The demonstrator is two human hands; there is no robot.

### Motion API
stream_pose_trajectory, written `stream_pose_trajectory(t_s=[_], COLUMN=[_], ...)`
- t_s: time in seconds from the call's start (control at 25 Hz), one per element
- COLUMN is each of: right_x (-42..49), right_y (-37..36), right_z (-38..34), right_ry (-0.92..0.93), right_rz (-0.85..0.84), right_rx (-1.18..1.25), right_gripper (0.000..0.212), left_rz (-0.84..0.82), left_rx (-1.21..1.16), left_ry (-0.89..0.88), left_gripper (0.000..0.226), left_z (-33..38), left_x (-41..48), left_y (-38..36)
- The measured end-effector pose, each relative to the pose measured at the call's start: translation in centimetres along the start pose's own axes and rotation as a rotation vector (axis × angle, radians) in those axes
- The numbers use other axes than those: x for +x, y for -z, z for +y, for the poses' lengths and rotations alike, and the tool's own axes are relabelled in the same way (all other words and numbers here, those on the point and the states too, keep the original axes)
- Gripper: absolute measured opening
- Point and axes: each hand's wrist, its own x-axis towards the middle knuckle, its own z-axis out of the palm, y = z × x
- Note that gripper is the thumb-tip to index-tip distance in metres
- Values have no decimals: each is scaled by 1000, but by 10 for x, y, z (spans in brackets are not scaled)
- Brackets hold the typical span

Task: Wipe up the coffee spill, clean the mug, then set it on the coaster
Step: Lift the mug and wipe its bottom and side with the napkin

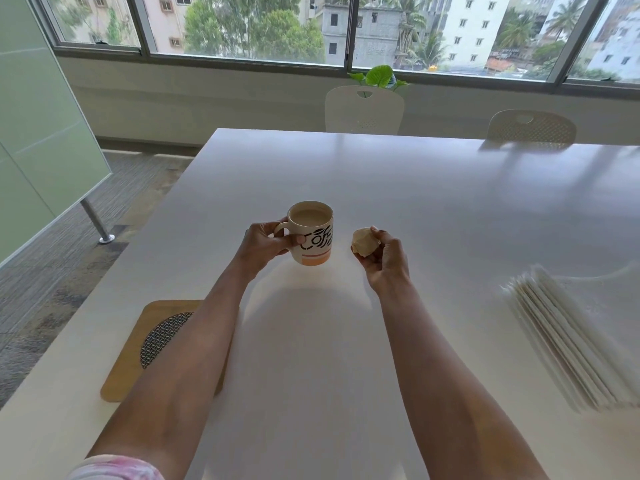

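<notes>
A white mug (313, 233) with black lettering and an orange band holds milky coffee and hangs a little above the white table (381, 174). My left hand (265, 242) grips it by the handle, thumb on its side. My right hand (382, 259) holds a crumpled, coffee-stained tissue (363, 241) just right of the mug. The wooden coaster (130, 348) with a dark woven round inset lies at the near left, partly hidden under my left forearm. No spill shows on the table.
A stack of white napkins (568, 337) lies at the right edge of the table. Two white chairs (363, 110) stand at the far side below the windows. The table's left edge drops to a carpeted floor.
</notes>
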Motion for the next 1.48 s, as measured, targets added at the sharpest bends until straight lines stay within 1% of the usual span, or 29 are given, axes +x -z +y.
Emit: stream_pose_trajectory(t_s=[0.16,0.48,0.52,0.6,0.76,0.8,0.92,1.08,1.16,1.28,1.48], right_x=[1,-1,-1,-3,-4,-4,-5,-7,-9,-11,-15], right_y=[-1,-4,-4,-5,-5,-6,-6,-6,-6,-4,-1], right_z=[3,6,6,7,7,7,8,9,9,9,7], right_ry=[-7,-1,-1,-1,1,0,-7,-11,-12,-8,12], right_rz=[1,2,4,4,-1,0,4,-8,-10,-16,-19], right_rx=[-7,-14,-15,-11,-12,-14,-21,-37,-45,-55,-73], right_gripper=[2,4,4,5,5,5,4,3,3,5,10], left_rz=[8,-34,-36,-46,-50,-49,-46,-39,-28,-11,-30], left_rx=[-5,-27,-34,-47,-67,-66,-44,-52,-35,14,6], left_ry=[21,-3,-3,2,-4,-2,5,15,25,30,52], left_gripper=[38,35,32,15,28,28,17,29,24,38,60], left_z=[-5,-15,-13,-9,1,1,4,3,2,3,7], left_x=[2,3,3,1,-6,-6,-7,-7,-5,-3,-7], left_y=[-1,-1,-1,-1,-1,-1,0,3,4,4,7])
